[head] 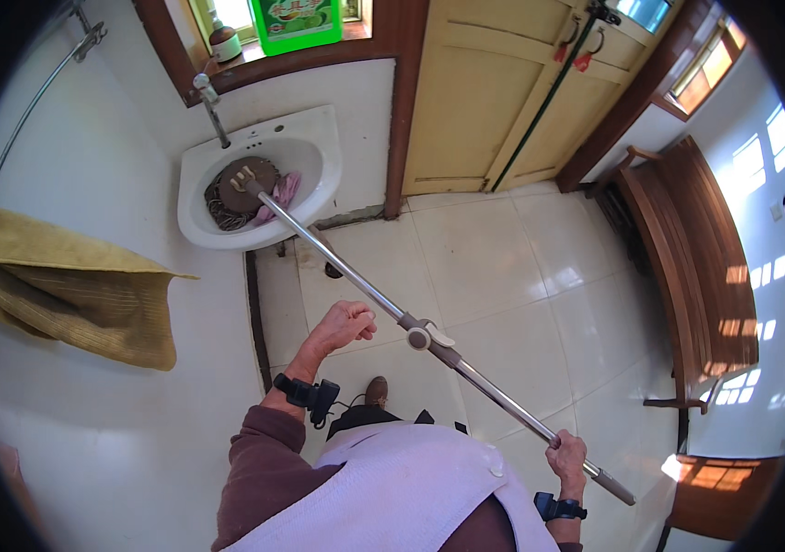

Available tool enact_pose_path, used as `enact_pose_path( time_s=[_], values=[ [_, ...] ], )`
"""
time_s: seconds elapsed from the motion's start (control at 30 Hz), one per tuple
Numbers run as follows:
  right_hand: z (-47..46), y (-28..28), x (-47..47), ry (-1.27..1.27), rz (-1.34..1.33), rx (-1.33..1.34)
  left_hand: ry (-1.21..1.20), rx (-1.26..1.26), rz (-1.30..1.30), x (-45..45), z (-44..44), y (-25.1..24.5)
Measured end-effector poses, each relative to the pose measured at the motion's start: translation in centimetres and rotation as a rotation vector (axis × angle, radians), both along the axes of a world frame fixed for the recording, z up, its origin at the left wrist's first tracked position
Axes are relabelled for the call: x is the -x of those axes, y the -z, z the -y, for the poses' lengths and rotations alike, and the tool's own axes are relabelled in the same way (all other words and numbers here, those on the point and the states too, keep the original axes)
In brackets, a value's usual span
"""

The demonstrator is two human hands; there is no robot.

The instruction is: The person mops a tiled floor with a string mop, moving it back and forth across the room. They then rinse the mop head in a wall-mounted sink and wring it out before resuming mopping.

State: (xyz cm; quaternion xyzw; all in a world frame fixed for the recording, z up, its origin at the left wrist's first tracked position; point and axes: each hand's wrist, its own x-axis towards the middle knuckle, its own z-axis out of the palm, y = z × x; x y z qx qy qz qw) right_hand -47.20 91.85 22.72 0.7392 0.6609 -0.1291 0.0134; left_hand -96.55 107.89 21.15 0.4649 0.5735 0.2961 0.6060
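Note:
My right hand (567, 455) is closed around the lower part of a metal mop handle (503, 400), near its grey end grip. The handle slants up to the left, past a clamp joint with a lever (427, 336), to a round brown mop head (247, 185). That mop head rests in a white ceramic washbasin (327, 165), its dark strands around it and a pink cloth (287, 193) beside it. My left hand (346, 326) is off the handle, below and left of it, with fingers curled; whether anything is inside them cannot be seen.
A faucet (213, 114) rises behind the basin, and a green bottle (299, 24) stands on the windowsill. A yellow-brown towel (75, 290) hangs at the left wall. Yellow double doors (482, 103) are at the top, and a wooden bench (696, 262) lines the right wall.

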Motion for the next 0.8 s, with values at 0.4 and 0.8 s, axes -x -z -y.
enact_pose_path(
  time_s=[0.4, 0.8],
  values=[
    [-5.3, 0.0, -2.9, -0.002, 0.078, 0.126, -0.347, -0.516, -0.645, 16.1, -17.3, 0.6],
    [-19.1, 1.1, -8.3, -0.108, 0.137, 0.144, -0.411, -0.259, -0.837, 18.3, -23.0, -0.9]
  ],
)
